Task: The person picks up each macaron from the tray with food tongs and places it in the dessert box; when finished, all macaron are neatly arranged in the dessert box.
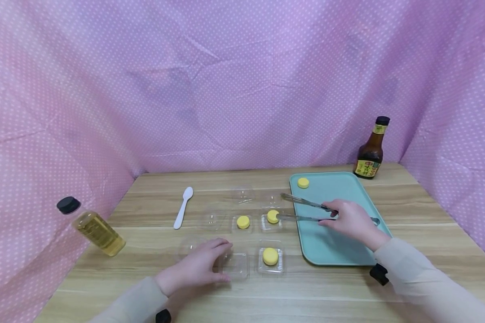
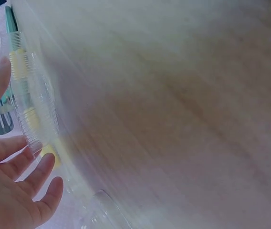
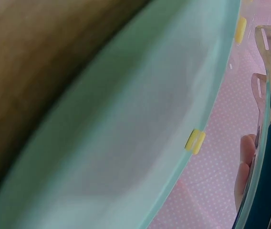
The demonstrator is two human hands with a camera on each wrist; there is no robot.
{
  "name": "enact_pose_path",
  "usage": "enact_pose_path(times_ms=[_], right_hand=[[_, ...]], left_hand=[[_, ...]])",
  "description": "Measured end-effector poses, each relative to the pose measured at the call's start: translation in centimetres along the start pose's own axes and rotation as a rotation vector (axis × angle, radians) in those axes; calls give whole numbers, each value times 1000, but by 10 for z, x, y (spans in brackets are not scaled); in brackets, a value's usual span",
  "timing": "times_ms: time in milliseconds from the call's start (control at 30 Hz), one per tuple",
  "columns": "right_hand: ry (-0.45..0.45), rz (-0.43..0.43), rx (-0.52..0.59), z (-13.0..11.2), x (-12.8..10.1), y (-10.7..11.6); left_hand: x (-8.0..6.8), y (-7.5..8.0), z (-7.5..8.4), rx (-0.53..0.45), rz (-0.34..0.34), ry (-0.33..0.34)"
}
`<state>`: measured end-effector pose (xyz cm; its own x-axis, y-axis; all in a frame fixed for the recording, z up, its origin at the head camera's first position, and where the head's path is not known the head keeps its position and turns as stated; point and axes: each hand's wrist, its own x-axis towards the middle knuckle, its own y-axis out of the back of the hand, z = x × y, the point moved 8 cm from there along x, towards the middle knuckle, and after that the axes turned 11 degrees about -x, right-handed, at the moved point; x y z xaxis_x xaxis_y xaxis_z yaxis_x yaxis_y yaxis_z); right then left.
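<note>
My left hand (image 1: 204, 265) lies on the table with relaxed, nearly straight fingers (image 2: 40, 174), touching the left side of an empty clear plastic box (image 1: 235, 264). My right hand (image 1: 347, 220) grips metal tongs (image 1: 307, 211) over the teal tray (image 1: 339, 246). The tong tips stand apart, the lower one beside a yellow round cake (image 1: 272, 216) in a clear box. Two more cakes (image 1: 243, 222) (image 1: 270, 256) sit in clear boxes, and one cake (image 1: 303, 182) lies on the tray's far corner. The right wrist view shows the tongs (image 3: 269, 157) and the tray rim (image 3: 207, 109) close up.
A white plastic spoon (image 1: 183, 207) lies left of the boxes. Clear lids (image 1: 242, 195) (image 1: 212, 218) rest around them. An oil bottle (image 1: 93, 226) leans at the left table edge. A dark sauce bottle (image 1: 369, 150) stands behind the tray. Pink dotted cloth surrounds the table.
</note>
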<state>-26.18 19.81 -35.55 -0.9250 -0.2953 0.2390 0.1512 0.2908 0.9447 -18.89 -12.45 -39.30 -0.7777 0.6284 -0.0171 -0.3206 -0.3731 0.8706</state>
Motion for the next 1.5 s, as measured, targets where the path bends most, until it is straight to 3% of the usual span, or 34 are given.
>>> enact_pose_path(times_ms=[200,500,733,1133,1500], right_hand=[[-17,12,-10,3,6,7],[-144,36,42,23,12,13],[-156,53,10,37,17,16],[-244,-52,-17,64,27,4],[-250,-97,-68,74,38,-9]], left_hand=[[2,0,1,-30,17,-20],[1,0,0,-45,27,-30],[0,1,2,-42,35,-59],[1,0,-1,-48,21,-24],[1,0,-1,-49,22,-11]])
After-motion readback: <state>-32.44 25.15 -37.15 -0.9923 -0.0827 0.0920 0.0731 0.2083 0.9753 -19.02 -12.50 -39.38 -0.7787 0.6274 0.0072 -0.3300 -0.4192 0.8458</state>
